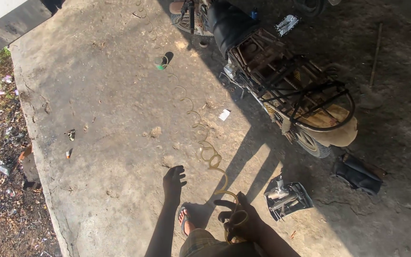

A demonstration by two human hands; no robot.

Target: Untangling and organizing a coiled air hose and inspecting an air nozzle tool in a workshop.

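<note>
My right hand (238, 220) is closed around a coiled yellowish air hose (209, 153) at the bottom middle. The hose runs away from me in loops across the concrete floor toward the top of the view. My left hand (174, 181) hangs free to the left of the hose, fingers spread, holding nothing. My sandalled foot (183, 219) shows between the two hands.
A motorcycle (281, 81) with a bare rear rack stands at upper right, partly in shade. A metal part on a dark tray (287, 199) lies right of my right hand. A dark seat piece (357, 175) lies further right. The concrete slab edge (34, 157) borders littered ground at left.
</note>
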